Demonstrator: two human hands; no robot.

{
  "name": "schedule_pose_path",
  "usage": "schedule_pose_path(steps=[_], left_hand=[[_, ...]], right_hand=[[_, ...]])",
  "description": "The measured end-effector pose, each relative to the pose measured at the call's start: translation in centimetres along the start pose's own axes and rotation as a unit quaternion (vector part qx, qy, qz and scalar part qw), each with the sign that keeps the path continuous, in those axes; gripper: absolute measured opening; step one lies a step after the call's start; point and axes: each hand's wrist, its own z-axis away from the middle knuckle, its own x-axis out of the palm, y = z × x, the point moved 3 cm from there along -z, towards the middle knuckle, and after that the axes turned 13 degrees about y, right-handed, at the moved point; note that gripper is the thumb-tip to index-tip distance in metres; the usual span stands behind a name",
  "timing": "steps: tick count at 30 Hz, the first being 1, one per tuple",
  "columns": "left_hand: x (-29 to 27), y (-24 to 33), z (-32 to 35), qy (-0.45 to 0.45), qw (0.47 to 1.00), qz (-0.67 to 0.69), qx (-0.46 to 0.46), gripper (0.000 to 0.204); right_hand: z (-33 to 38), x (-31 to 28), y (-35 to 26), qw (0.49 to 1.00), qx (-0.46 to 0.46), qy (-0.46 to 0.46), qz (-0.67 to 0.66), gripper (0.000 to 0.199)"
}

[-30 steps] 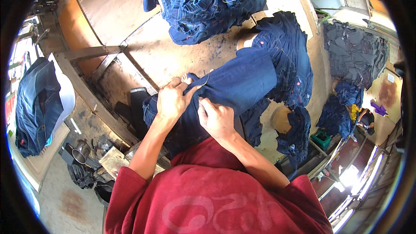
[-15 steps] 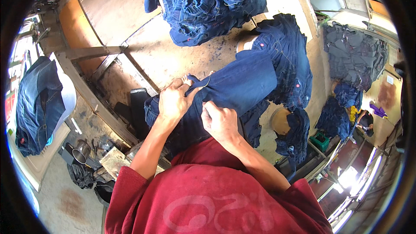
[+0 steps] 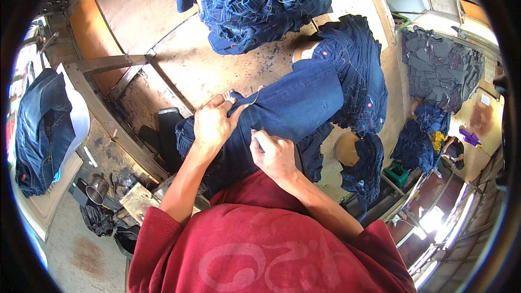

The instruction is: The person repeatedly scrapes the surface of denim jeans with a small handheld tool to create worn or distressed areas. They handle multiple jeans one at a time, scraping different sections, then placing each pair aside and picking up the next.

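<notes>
Head view: left hand (image 3: 213, 125) clamps a fold of the jeans (image 3: 287, 109) on the table (image 3: 206, 70); right hand (image 3: 274, 154) pinches the cloth at its 11 o'clock. Best kept taut between both grips. Jeans run toward 1 o'clock from the hands; denim pile (image 3: 255, 5) at 12.

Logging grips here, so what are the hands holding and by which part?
Both hold the jeans: the left hand grips the near edge, and the right hand pinches the cloth just beside it.
</notes>
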Motion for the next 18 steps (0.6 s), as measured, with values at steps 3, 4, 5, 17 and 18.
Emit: schedule_pose_path(steps=[3,4,5,17,18], left_hand=[[-0.09,0.09,0.05,0.002,1.0,0.0,0.007,0.038],[-0.17,0.12,0.03,0.011,1.0,0.004,0.014,0.037],[-0.16,0.08,0.04,0.005,1.0,0.001,0.011,0.037],[-0.54,0.51,-0.2,0.048,0.998,0.015,0.022,0.036],[-0.55,0.56,-0.24,0.052,0.998,0.01,0.025,0.036]], right_hand=[[0.3,0.13,-0.03,0.998,-0.005,-0.042,0.037,0.013],[0.27,0.26,0.06,0.997,0.005,-0.061,0.039,0.014],[0.34,0.23,0.23,0.994,0.026,-0.089,0.05,0.015],[-0.12,-0.22,0.5,0.999,0.03,-0.019,0.005,0.007],[-0.17,-0.17,0.48,0.999,0.032,-0.002,-0.006,0.006]])
